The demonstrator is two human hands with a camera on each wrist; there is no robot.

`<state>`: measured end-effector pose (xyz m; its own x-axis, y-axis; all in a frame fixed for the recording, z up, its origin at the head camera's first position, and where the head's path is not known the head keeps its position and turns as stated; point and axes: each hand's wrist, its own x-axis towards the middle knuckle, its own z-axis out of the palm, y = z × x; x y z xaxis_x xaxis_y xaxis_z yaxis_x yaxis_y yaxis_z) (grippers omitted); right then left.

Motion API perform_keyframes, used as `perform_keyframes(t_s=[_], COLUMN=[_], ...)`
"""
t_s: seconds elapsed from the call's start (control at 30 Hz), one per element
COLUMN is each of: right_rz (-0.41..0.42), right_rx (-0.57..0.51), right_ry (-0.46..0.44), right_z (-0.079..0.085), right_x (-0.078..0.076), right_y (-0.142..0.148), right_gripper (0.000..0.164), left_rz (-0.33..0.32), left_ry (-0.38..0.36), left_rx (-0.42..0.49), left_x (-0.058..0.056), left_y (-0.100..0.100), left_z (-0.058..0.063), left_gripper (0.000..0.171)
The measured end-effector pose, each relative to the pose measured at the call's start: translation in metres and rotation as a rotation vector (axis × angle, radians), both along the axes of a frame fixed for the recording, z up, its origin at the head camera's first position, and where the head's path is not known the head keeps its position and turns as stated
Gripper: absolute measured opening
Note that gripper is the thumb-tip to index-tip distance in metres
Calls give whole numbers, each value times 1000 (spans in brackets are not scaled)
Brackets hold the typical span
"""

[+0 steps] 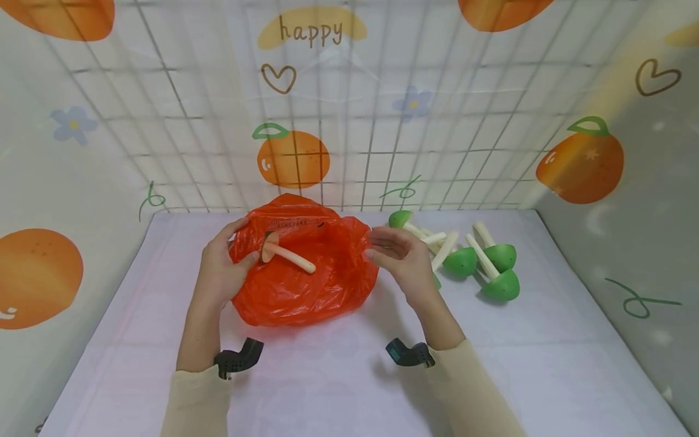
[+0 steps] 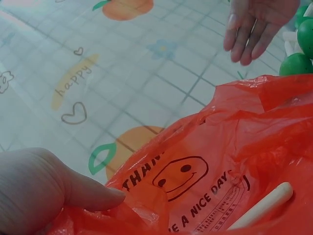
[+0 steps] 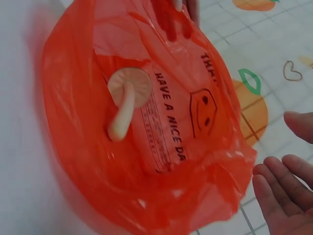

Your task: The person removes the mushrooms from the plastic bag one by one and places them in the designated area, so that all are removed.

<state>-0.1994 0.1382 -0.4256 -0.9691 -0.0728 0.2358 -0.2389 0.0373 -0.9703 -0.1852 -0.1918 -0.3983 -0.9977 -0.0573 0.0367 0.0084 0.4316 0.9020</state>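
A red plastic bag (image 1: 306, 297) with printed lettering lies with its mouth spread wide. My left hand (image 1: 221, 267) grips its left rim, thumb (image 2: 98, 195) on the inner side and fingers behind the film. Inside the bag is a toy mushroom (image 1: 295, 260), its pale stem slanting right and its gilled cap underside (image 3: 131, 87) showing in the right wrist view. At the right rim, my right hand (image 1: 404, 258) has its fingers extended and thumb apart, holding nothing; its fingertips (image 3: 259, 169) are right beside the film.
Several toy mushrooms with green caps (image 1: 460, 263) and pale stems lie in a loose group right of the bag, partly behind my right hand. A wire grid (image 1: 349, 152) under a fruit-printed sheet stands along the back of the white table (image 1: 327, 382).
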Motion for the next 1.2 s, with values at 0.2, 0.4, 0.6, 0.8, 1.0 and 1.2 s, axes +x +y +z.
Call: perform_keyframes(t_s=[0.2,0.4,0.6,0.8,1.0,1.2], right_rz=[41,70,114,144,145,127], right_rx=[0,11,36,75,130,181], right_ry=[-19,-53,-73,-78,-89,-144], right_z=[-4,-7,-11,-17,-29,-39], right_x=[-2,-3,-7,-12,-21,-26], right_y=[-19,-35,-52,-69,-84,-95], right_gripper=[42,42,42,42,41,40], left_rz=[3,0,-7,-9,3,3], left_ry=[0,3,10,12,13,8], left_rx=[1,-1,11,-1,-7,-8], left_x=[-2,-2,-3,-5,-5,-6], left_y=[-2,-3,-4,-4,-4,-6], left_z=[-2,-2,-1,-1,-1,-4], left_gripper=[71,71,71,70,70,70])
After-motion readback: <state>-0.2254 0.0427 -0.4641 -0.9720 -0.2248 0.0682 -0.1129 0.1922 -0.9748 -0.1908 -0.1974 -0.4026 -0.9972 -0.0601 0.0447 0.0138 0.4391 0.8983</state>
